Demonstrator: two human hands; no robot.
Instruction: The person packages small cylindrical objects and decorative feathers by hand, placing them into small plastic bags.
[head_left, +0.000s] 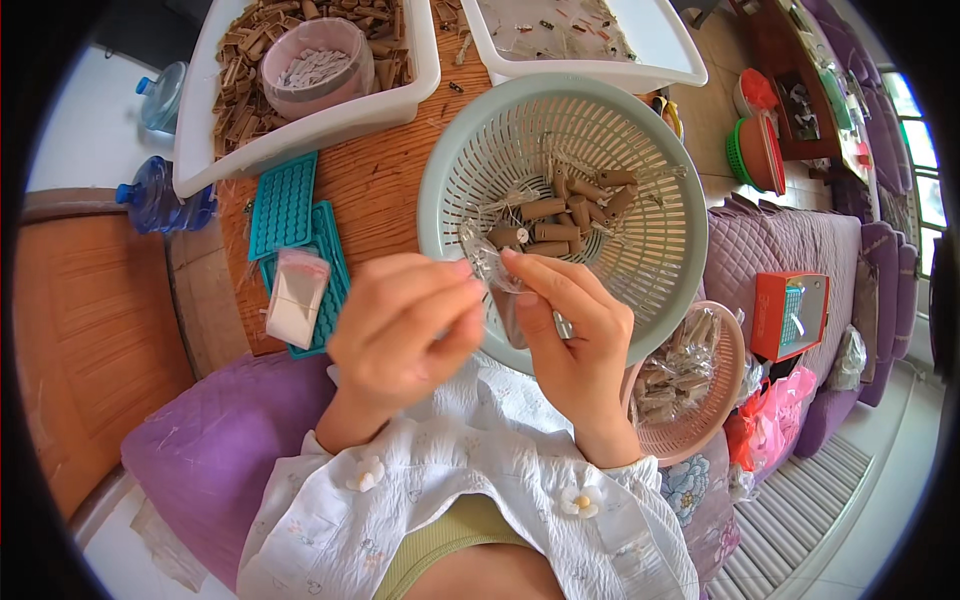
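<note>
Over the near rim of a grey-green plastic basket (432, 190), my hands meet at a small clear plastic bag (487, 258) with a brown piece (508, 312) showing through its lower part. My right hand (575, 330) pinches the bag between thumb and forefinger. At its left edge is my left hand (405, 325), somewhat blurred, its fingers curled and the forefinger tip against the plastic. Several brown cylinders (545, 209) with thin clear strands lie loose in the basket below.
Stacked clear bags (298, 297) lie on teal moulded trays (285, 205) at left. Behind stands a white tub (425, 75) of brown parts holding a pink bowl (350, 85); a white tray (660, 72) sits beside it. To the right, a pink basket (705, 445) carries bagged brown pieces.
</note>
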